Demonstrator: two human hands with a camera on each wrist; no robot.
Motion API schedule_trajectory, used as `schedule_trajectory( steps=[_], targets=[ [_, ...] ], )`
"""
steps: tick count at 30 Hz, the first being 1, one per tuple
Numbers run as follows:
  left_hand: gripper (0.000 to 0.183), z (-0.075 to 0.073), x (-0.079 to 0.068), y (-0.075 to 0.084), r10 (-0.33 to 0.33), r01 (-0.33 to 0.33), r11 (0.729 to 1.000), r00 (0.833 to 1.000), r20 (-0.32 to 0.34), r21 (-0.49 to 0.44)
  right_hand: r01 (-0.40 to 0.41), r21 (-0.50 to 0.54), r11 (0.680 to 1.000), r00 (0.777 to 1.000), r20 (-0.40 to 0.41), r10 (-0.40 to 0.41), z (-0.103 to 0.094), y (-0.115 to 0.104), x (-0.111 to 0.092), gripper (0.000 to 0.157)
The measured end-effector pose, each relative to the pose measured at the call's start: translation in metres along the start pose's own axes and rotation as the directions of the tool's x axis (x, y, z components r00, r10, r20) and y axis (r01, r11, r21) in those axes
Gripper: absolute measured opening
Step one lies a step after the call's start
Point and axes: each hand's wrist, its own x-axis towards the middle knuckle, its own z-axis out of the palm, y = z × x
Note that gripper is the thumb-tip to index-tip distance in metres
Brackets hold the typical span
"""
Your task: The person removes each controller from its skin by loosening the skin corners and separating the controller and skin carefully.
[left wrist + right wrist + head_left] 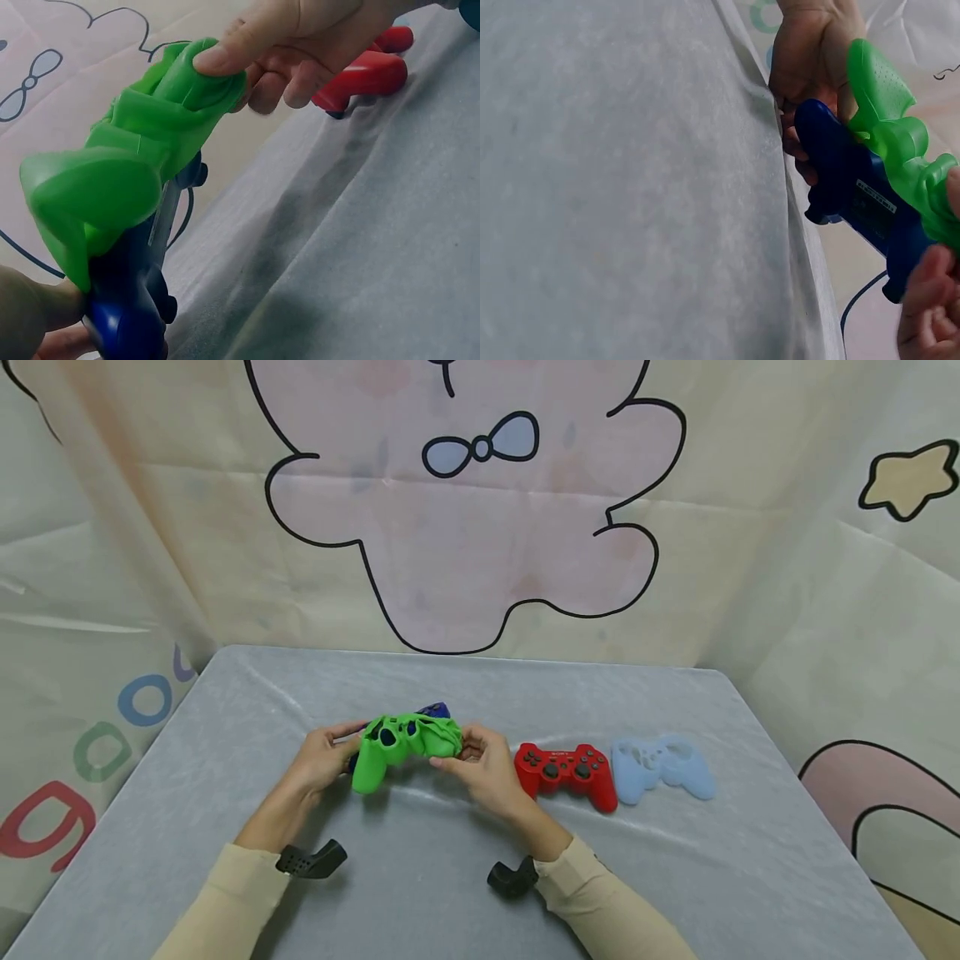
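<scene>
A dark blue game controller (pixel 851 184) is held above the table, partly covered by a soft green silicone cover (pixel 405 739). My left hand (pixel 318 765) grips the controller's left handle, as the right wrist view shows. At the other end my right hand (pixel 491 774) pinches the bunched, folded side of the cover, its thumb (pixel 217 58) lying on the green material. The left grip of the cover hangs loose beside the controller's handle. On the underside of the controller a label (pixel 876 196) shows in the right wrist view.
To the right of my right hand, a red game controller (pixel 566 772) lies on the grey cloth-covered table (pixel 420 893). A pale blue translucent cover (pixel 662 767) lies beside it. Printed curtains (pixel 480 552) hang behind the table and at both sides.
</scene>
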Motion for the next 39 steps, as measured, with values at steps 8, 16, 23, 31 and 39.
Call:
schedule_trajectory(
  steps=[8,16,23,31,39],
  targets=[
    [0.050,0.004,-0.002,-0.002,-0.008,0.013,0.997,0.998,-0.063,0.077,-0.069,-0.049,0.996,0.993,0.095,0.074,-0.003,0.002,0.000,0.046],
    [0.049,0.005,-0.004,-0.002,0.009,0.000,0.992,0.998,-0.067,0.124,-0.092,-0.141,0.986,0.989,0.101,0.107,-0.006,0.003,0.001,0.037],
    [0.050,0.006,-0.004,-0.002,0.001,0.009,0.989,0.998,-0.070,0.145,-0.099,-0.214,0.972,0.993,0.048,0.112,-0.006,0.000,0.000,0.028],
    [0.050,0.008,-0.005,-0.002,0.005,0.006,0.990,0.997,-0.076,0.142,-0.043,-0.318,0.947,0.999,-0.016,0.040,-0.004,0.000,-0.001,0.022],
    [0.051,0.011,-0.003,-0.003,0.046,-0.032,0.979,0.997,-0.064,0.202,-0.089,-0.240,0.967,0.974,0.180,0.134,-0.012,-0.002,0.003,0.026]
  ],
)
